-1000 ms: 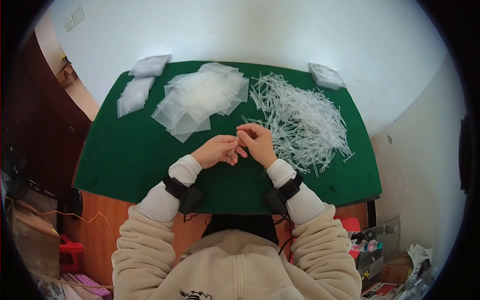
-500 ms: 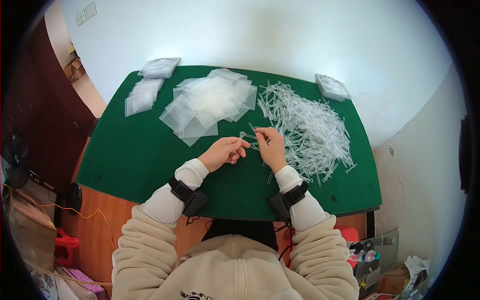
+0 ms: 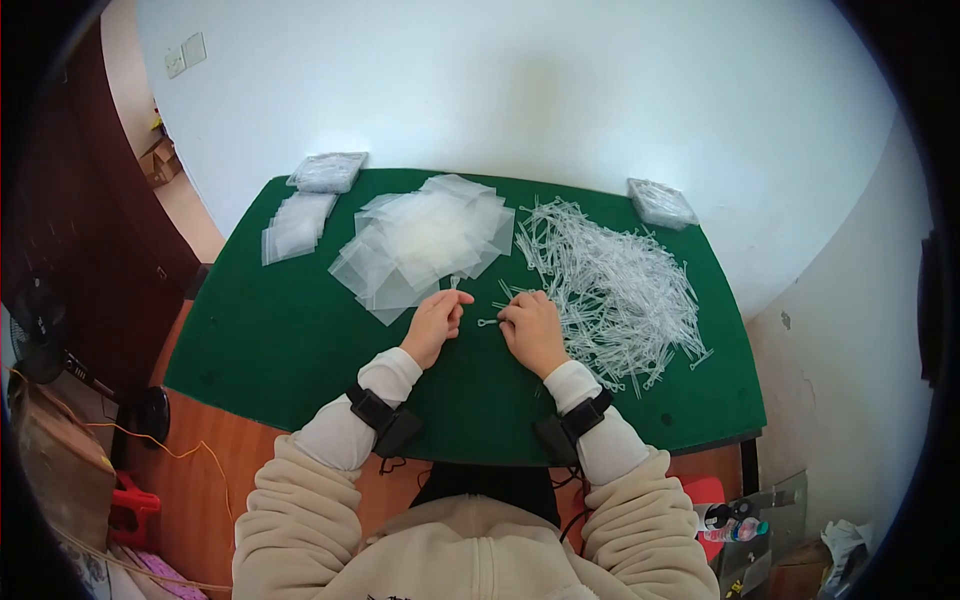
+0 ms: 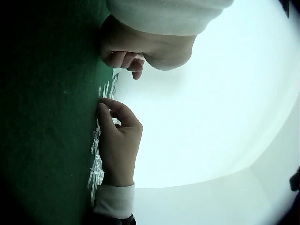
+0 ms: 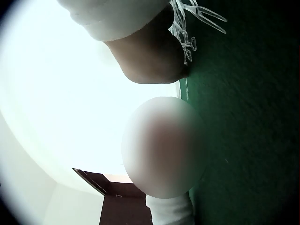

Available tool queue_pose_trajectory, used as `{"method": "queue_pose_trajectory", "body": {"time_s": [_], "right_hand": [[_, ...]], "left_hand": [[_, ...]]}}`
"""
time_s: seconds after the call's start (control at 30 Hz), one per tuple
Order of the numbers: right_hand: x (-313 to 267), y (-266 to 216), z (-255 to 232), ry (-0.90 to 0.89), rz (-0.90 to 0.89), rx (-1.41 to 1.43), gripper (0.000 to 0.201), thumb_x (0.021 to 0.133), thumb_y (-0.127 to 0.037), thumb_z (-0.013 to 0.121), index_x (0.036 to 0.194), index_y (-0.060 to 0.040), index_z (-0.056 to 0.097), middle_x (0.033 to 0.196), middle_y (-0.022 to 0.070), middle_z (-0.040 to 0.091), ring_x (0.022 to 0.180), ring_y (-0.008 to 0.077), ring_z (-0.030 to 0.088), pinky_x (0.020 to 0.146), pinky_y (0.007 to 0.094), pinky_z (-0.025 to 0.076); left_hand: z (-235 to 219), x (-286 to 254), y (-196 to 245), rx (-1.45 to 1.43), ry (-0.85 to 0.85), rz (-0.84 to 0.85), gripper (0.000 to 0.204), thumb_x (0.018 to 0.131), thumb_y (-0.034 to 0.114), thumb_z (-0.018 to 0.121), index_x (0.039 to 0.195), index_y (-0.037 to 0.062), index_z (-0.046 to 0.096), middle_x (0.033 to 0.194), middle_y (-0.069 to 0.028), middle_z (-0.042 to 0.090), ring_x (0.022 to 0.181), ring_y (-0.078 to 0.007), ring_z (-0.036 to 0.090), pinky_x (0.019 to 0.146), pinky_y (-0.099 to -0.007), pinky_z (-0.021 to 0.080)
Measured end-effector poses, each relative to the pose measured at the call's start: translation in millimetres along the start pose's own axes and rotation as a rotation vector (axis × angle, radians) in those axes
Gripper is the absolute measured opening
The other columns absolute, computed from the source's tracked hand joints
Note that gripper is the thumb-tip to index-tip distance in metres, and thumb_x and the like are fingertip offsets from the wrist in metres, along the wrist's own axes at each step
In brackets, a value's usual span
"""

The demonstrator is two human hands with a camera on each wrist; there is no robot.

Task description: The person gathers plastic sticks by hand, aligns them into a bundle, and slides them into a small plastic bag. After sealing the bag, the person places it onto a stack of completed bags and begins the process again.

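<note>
In the head view my left hand (image 3: 434, 328), its fingers curled, holds clear plastic ring-ended pieces (image 3: 455, 282) that stick out above the index finger. The curled fingers hide how many there are. To its right, my right hand (image 3: 535, 335) is low over the green table, thumb and index fingertip together at a clear two-pronged plastic piece (image 3: 487, 322) whose ring end points left. The left wrist view shows the right hand (image 4: 121, 140) pinching close to the cloth. A big heap of such pieces (image 3: 620, 290) lies just right of that hand.
Flat clear plastic bags (image 3: 430, 230) are spread behind the left hand. A smaller row of bags (image 3: 297, 225) and a filled packet (image 3: 328, 172) lie at the back left; another packet (image 3: 661, 203) is at the back right. A white wall (image 3: 450, 80) rises behind the table (image 3: 260, 340).
My hands, together a second ago, have moved apart, the left one to the left with its pieces. The right hand has come down beside the heap to a single piece. The head view has tilted up.
</note>
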State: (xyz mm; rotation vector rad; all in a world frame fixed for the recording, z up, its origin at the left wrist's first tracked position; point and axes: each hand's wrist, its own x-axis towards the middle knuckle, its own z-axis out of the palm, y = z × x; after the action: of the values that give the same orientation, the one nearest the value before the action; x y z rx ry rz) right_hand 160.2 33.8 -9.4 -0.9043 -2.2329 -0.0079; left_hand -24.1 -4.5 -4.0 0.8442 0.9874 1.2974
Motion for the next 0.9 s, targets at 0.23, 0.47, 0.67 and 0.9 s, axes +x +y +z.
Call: {"method": "queue_pose_trajectory", "body": {"time_s": [0.23, 0.47, 0.67, 0.9], "right_hand": [[2, -7, -2, -0.057, -0.012, -0.141, 0.004, 0.069, -0.006, 0.06, 0.071, -0.0068, 0.056, 0.072, 0.0055, 0.05, 0.075, 0.0259, 0.048, 0.067, 0.0374, 0.039], [4, -5, 3, 0.121, 0.011, 0.175, 0.008, 0.073, -0.002, 0.058, 0.08, -0.0043, 0.055, 0.072, 0.007, 0.053, 0.07, 0.0249, 0.052, 0.064, 0.0334, 0.042], [4, -16, 0, 0.109, 0.229, 0.561, 0.02, 0.079, 0.002, 0.054, 0.099, -0.0016, 0.053, 0.073, 0.0037, 0.054, 0.062, 0.0127, 0.053, 0.056, 0.0246, 0.042], [3, -14, 4, 0.101, 0.242, 0.756, 0.023, 0.082, 0.002, 0.053, 0.105, -0.0017, 0.052, 0.074, 0.0009, 0.055, 0.057, 0.0057, 0.05, 0.051, 0.0195, 0.041]], "left_hand": [[3, -10, 14, -0.003, -0.034, -0.119, 0.023, 0.093, 0.023, 0.039, 0.091, 0.006, 0.055, 0.065, 0.0049, 0.037, 0.051, -0.005, 0.029, 0.045, -0.0191, 0.023], [-2, 1, -3, -0.048, 0.07, 0.017, 0.021, 0.094, 0.023, 0.037, 0.092, 0.006, 0.051, 0.064, 0.0044, 0.038, 0.052, -0.0047, 0.029, 0.044, -0.0197, 0.023], [-1, 1, -2, 0.018, -0.043, -0.011, 0.02, 0.094, 0.021, 0.036, 0.092, 0.0061, 0.051, 0.066, 0.0041, 0.038, 0.055, -0.0049, 0.031, 0.048, -0.0191, 0.026], [3, -4, -3, 0.206, -0.182, 0.036, 0.021, 0.094, 0.022, 0.038, 0.094, 0.006, 0.052, 0.072, 0.0013, 0.047, 0.062, -0.0076, 0.042, 0.056, -0.0205, 0.036]]}}
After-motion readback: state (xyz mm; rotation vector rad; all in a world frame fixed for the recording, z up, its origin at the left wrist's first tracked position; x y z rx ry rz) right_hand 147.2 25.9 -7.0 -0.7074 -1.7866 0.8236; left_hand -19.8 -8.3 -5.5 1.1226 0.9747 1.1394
